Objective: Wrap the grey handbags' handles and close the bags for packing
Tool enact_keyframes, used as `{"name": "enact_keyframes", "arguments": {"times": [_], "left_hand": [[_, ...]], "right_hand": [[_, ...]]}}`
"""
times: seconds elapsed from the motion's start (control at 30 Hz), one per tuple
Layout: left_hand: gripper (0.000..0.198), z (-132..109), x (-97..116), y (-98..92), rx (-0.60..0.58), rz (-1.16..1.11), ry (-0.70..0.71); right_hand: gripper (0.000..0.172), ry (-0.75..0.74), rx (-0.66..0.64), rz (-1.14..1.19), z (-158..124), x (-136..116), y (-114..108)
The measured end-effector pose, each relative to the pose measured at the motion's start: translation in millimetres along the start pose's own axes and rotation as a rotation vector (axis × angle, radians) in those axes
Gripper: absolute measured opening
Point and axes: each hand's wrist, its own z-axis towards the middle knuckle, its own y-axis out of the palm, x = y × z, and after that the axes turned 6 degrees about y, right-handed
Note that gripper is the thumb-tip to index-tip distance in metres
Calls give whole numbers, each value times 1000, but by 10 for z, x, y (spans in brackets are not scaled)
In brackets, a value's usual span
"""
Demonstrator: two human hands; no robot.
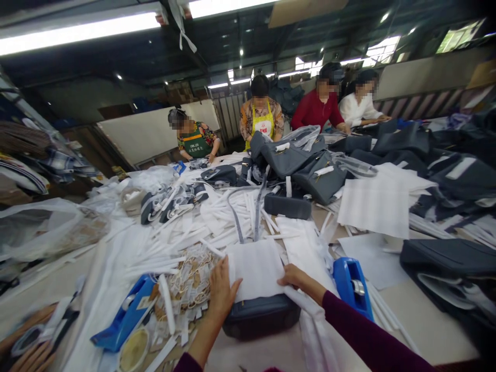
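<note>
A dark blue-grey handbag (261, 316) stands on the table in front of me, its long strap handles (256, 214) reaching away behind it. Over its upper side lies a white foam sheet (253, 271). My left hand (223, 287) rests along the sheet's left edge, thumb spread away from the fingers. At the right edge, my right hand (293, 277) has its fingers curled and pinches the sheet. A length of white wrapping (310, 307) hangs beside the bag, just under my right wrist.
Blue tape dispensers (353, 287) stand on both sides. A pile of tags with strings (194, 279), a tape roll (134, 349) and white foam strips (217, 214) cover the left and middle. More bags (445, 263) lie right. A co-worker's hands (31, 341) are lower left; several people work opposite.
</note>
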Motion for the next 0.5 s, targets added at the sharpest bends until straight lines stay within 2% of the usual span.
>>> {"name": "enact_keyframes", "arguments": {"times": [0.07, 0.17, 0.27, 0.37, 0.5], "left_hand": [[62, 154, 135, 50, -51, 118, 115], [57, 458, 289, 212, -262, 102, 223], [60, 690, 318, 432, -478, 15, 243], [64, 728, 261, 623, -627, -43, 266], [67, 633, 169, 767, -684, -50, 285]], "right_hand": [[23, 24, 2, -39, 20, -21, -4], [19, 58, -15, -91, 42, -64, 2], [16, 89, -31, -135, 41, -83, -7], [17, 93, 3, -172, 48, -75, -64], [21, -46, 183, -128, 211, -188, -191]]}}
